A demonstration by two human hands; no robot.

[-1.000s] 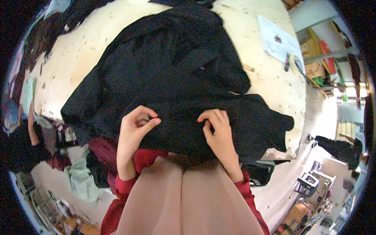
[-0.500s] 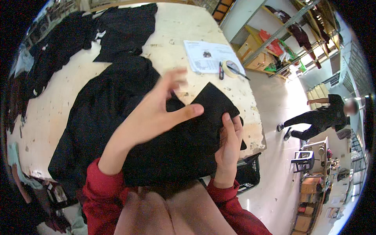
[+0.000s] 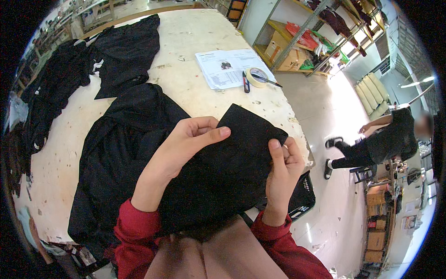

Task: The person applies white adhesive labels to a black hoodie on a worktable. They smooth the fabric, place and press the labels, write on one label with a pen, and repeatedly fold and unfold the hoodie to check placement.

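Note:
A black cloth garment (image 3: 218, 181) lies over my lap and the near table edge, one squared end raised between my hands. My left hand (image 3: 190, 137) pinches that end at its left side, thumb on top and fingers curled beneath. At the right corner, my right hand (image 3: 284, 160) grips the cloth between thumb and fingers. More black fabric (image 3: 125, 135) spreads in folds on the table to the left of my left forearm; whether it is one piece with the held cloth I cannot tell.
On the pale, stained table (image 3: 186, 42) lie printed sheets (image 3: 213, 69), a masking tape roll (image 3: 254, 83), a pen (image 3: 272, 82) and a small cutter (image 3: 245, 83). Black garments (image 3: 125, 51) cover the far left. A black crate (image 3: 304, 197) stands right. Beyond, a person (image 3: 381, 139) walks past shelving (image 3: 278, 28).
My left hand has come down from a blurred, spread position and now pinches the cloth. The right hand has shifted slightly right with its corner. The view has turned; the person has stepped along.

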